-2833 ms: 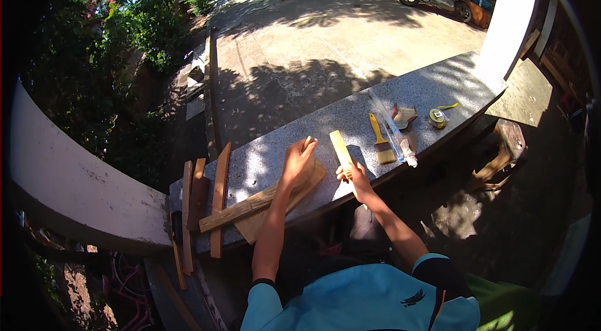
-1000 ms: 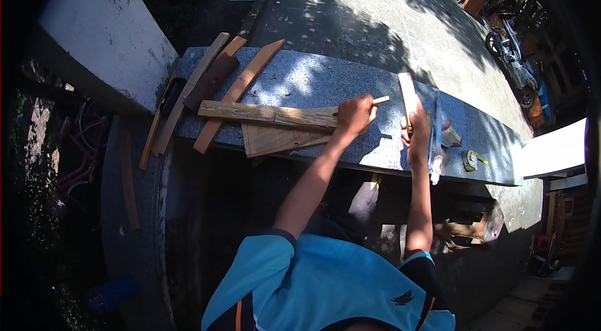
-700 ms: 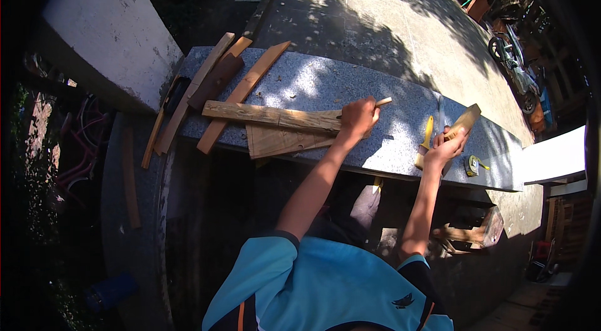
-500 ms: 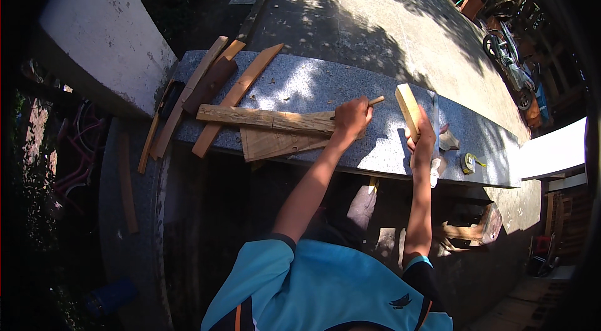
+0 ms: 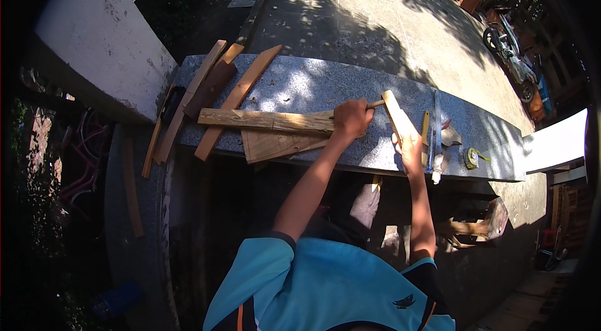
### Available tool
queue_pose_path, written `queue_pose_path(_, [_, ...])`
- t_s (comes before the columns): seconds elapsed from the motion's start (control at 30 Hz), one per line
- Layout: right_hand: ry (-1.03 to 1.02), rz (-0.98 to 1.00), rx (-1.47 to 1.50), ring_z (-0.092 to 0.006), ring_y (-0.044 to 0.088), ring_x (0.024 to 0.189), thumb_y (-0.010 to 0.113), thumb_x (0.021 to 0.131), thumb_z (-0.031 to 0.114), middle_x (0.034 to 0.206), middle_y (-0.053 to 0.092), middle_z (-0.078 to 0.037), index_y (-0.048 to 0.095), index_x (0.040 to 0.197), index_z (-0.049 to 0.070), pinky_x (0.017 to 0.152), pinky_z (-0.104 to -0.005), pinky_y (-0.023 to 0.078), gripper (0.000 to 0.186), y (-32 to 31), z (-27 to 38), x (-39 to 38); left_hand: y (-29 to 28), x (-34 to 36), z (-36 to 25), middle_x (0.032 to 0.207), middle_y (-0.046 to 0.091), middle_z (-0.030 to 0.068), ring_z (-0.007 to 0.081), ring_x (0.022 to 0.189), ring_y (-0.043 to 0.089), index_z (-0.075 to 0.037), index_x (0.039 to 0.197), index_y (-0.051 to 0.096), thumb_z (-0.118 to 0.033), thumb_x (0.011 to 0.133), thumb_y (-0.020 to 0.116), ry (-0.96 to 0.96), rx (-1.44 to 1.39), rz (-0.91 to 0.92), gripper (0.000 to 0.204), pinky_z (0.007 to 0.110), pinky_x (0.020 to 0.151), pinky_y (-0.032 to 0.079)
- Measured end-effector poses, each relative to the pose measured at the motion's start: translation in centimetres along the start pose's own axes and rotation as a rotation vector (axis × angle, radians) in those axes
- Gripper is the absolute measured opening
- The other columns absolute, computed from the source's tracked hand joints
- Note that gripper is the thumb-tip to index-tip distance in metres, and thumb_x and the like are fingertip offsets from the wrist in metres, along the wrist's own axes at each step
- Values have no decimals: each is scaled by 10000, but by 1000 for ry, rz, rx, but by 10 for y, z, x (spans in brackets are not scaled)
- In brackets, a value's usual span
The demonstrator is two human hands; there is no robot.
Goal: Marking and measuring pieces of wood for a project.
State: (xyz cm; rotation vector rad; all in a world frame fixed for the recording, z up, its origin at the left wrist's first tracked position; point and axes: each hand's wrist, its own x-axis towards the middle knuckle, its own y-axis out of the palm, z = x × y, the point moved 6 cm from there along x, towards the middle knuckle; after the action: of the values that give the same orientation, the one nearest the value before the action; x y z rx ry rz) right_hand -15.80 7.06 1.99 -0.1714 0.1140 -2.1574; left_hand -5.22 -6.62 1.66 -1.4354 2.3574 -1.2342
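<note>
Wood slat [image 5: 397, 117] is held by the right hand [image 5: 411, 145], fingers wrapped around its lower end, upper end angled up over the granite slab [image 5: 300, 83]. Left hand [image 5: 350, 119] is closed on a thin stick-like tool [image 5: 375, 104]; exact tool type cannot be told. Same hand is pressed onto the long plank [image 5: 266, 120], which lies across a wedge-shaped offcut [image 5: 275, 143] near the slab's front edge. Slat is judged light, stiff, dry, rough-sawn, so not slippery but splinter-prone. Best gripped mid-length on the flat faces for control. Yellow-handled saw [image 5: 426, 137] and tape measure [image 5: 471, 158] are seen just right of the slat.
</note>
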Motion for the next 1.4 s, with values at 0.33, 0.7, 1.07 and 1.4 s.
queue_pose_path(0.33, [-29, -529, 192, -15, 356, 509, 402, 912, 281, 691, 459, 17, 425, 1278, 85, 420, -161, 276, 416, -37, 15, -8, 1, -4, 1, 569, 571, 124, 294, 558, 591, -58, 651, 600, -296, 734, 614, 90, -5, 1, 253, 411, 524, 466])
queue_pose_path(0.7, [-91, -9, -142, -24, 358, 514, 390, 924, 280, 659, 450, 13, 400, 1289, 43, 432, -173, 299, 435, -13, -3, -10, 5, 4, -6, 662, 600, 130, 307, 639, 592, -78, 742, 620, -330, 735, 573, 86, 54, 60, 257, 411, 571, 449])
queue_pose_path(1.07, [79, -637, 310, -35, 349, 541, 395, 917, 284, 641, 422, 20, 433, 1255, 24, 493, -195, 327, 428, -44, 5, -31, -5, -7, -3, 676, 609, 140, 335, 665, 595, -83, 730, 632, -329, 704, 586, -52, 98, 91, 251, 432, 604, 455])
queue_pose_path(1.4, [-6, -629, 382, -31, 382, 568, 404, 911, 290, 696, 476, -3, 422, 1275, 47, 481, -181, 343, 438, -38, 10, -17, 0, -6, -2, 712, 615, 130, 336, 694, 594, -106, 751, 635, -351, 710, 578, -33, 62, 76, 254, 435, 598, 448])
